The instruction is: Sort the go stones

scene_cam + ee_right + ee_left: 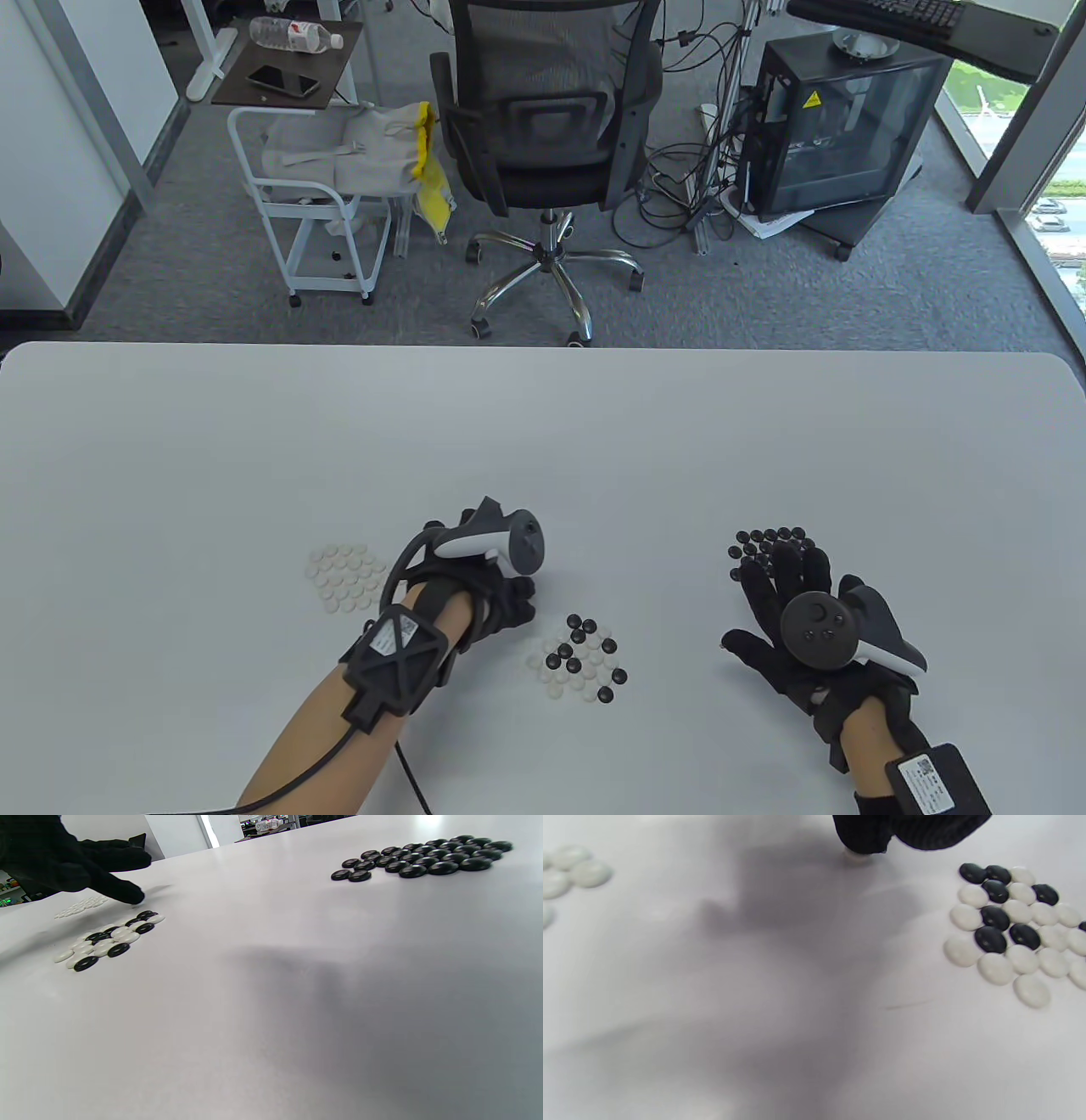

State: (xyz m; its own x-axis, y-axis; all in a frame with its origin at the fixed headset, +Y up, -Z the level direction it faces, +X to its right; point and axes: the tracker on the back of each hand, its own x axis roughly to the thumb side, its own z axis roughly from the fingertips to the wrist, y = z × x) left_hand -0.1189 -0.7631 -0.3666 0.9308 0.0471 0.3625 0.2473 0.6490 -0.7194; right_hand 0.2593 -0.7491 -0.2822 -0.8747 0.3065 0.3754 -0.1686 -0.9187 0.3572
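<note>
Left hand: your left hand (496, 594) sits near the tabletop's front edge, left of centre, between the white pile and the mixed pile. Its fingers (865, 836) are curled downward, and in the left wrist view a fingertip presses on a pale stone (856, 855) lying on the tabletop, apart from the piles. Whether you pinch it or only touch it, the pictures do not tell.

Right hand: your right hand (785, 620) lies flat toward the front right of the tabletop, fingers straight and spread wide, thumb out to the side, holding nothing. Its fingertips reach the near side of the black pile.

Mixed pile: black and white stones (581, 658) lie jumbled together in one layer near the front edge, about midway between your hands, just to the right of your left hand.

White pile: a tight cluster of white stones (346, 577) lies to the left of your left hand, well apart from the mixed pile.

Black pile: a tight cluster of black stones (768, 543) lies on the right side of the tabletop, just beyond your right fingertips.

Tabletop: the white tabletop (543, 424) carries all three groups in its front half.

Behind: an office chair (547, 127) stands on the carpet beyond the far edge.
</note>
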